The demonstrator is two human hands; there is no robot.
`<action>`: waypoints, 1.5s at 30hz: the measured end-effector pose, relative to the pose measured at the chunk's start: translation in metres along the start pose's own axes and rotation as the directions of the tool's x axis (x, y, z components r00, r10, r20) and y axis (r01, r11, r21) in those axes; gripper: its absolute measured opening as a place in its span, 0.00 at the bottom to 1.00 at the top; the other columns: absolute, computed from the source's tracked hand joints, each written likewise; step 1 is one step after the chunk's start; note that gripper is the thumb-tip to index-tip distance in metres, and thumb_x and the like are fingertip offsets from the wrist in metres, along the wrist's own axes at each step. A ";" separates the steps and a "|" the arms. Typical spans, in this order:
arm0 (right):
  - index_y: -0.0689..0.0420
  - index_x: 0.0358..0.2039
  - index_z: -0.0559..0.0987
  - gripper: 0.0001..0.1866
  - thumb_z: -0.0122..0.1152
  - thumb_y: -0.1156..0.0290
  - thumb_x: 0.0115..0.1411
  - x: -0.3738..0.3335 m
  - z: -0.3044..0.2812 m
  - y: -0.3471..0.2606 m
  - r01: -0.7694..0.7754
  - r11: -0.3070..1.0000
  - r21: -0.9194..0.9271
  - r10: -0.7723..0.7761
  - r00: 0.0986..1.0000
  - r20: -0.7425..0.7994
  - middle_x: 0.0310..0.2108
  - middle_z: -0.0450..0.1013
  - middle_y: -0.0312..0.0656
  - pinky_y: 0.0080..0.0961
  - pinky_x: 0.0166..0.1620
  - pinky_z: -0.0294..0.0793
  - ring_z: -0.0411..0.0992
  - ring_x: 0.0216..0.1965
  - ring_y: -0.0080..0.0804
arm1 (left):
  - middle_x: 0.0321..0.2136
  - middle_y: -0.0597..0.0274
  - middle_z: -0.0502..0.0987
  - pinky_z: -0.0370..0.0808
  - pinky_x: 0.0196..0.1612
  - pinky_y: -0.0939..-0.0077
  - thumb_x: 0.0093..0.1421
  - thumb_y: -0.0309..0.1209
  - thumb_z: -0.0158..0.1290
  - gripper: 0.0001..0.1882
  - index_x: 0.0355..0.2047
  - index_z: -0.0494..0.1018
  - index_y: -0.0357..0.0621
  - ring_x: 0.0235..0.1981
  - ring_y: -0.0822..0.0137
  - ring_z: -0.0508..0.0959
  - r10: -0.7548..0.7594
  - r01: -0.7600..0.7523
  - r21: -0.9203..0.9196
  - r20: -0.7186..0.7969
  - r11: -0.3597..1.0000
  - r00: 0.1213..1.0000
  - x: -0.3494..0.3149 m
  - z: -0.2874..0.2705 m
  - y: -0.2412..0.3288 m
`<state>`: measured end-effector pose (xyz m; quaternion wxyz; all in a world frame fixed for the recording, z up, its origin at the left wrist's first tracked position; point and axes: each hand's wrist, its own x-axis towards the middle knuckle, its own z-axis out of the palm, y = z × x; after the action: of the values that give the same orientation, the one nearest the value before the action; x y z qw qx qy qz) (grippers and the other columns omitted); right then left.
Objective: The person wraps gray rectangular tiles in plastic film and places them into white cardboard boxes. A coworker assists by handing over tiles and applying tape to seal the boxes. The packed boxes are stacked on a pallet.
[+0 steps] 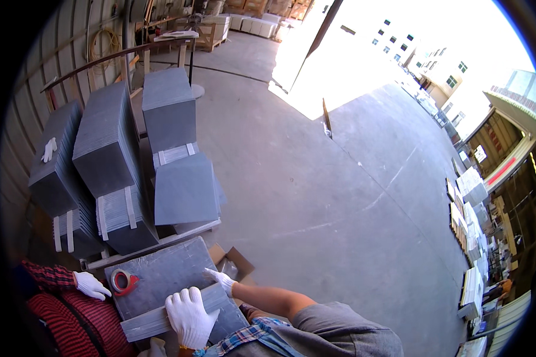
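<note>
Grey strips [146, 326] lie across the dark slab [167, 262] in the head view. The left hand [190, 315] covers them, thumb spread; the right hand [221, 281], fingers extended, is by their right end. Whether either grips, I cannot tell. Best keep edges flush, pressure even and fingertips unpinched.

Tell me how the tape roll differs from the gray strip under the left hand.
Color: the tape roll is mostly red, while the strip is gray.
Shape: the tape roll is round; the strip is long and straight.
Contact: the left hand covers part of the strip; no hand touches the tape roll.
Both show against the gray slab.
</note>
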<state>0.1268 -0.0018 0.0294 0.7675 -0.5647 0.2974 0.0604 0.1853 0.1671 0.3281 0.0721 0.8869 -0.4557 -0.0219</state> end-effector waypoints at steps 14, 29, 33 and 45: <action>0.60 0.62 0.72 0.30 0.45 0.47 0.73 -0.110 0.021 -0.155 0.354 0.923 -0.150 -0.348 0.935 0.064 0.58 0.72 0.47 0.33 0.63 0.65 0.69 0.59 0.37 | 0.36 0.58 0.78 0.70 0.46 0.61 0.39 0.55 0.71 0.34 0.39 0.73 0.47 0.41 0.58 0.77 0.027 -0.025 0.041 -0.032 0.999 0.999 -0.007 0.001 0.002; 0.56 0.51 0.79 0.20 0.54 0.56 0.69 -0.152 0.078 -0.158 0.472 0.692 -0.546 -0.674 0.695 -0.252 0.40 0.80 0.47 0.34 0.46 0.76 0.79 0.39 0.39 | 0.35 0.58 0.79 0.71 0.47 0.62 0.40 0.53 0.70 0.30 0.37 0.75 0.49 0.42 0.59 0.79 0.037 -0.027 0.079 -0.128 0.997 0.991 -0.019 0.009 0.007; 0.57 0.51 0.79 0.20 0.53 0.56 0.69 -0.158 0.078 -0.157 0.488 0.666 -0.564 -0.698 0.674 -0.242 0.41 0.80 0.48 0.33 0.46 0.76 0.79 0.40 0.39 | 0.35 0.58 0.79 0.72 0.48 0.61 0.41 0.53 0.70 0.30 0.37 0.75 0.48 0.42 0.59 0.79 0.044 -0.032 0.086 -0.141 0.996 0.989 -0.022 0.014 0.006; 0.55 0.59 0.74 0.23 0.54 0.58 0.68 -0.153 0.075 -0.153 0.490 0.665 -0.564 -0.703 0.665 -0.252 0.48 0.78 0.52 0.36 0.52 0.75 0.78 0.47 0.46 | 0.35 0.57 0.79 0.71 0.48 0.61 0.39 0.53 0.71 0.32 0.38 0.74 0.49 0.42 0.58 0.79 0.035 -0.023 0.092 -0.139 0.996 0.990 -0.020 0.016 0.009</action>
<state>0.0962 0.0491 0.2507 0.4988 -0.7901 0.2349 -0.2678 0.1650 0.1764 0.3132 0.0641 0.8819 -0.4630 0.0621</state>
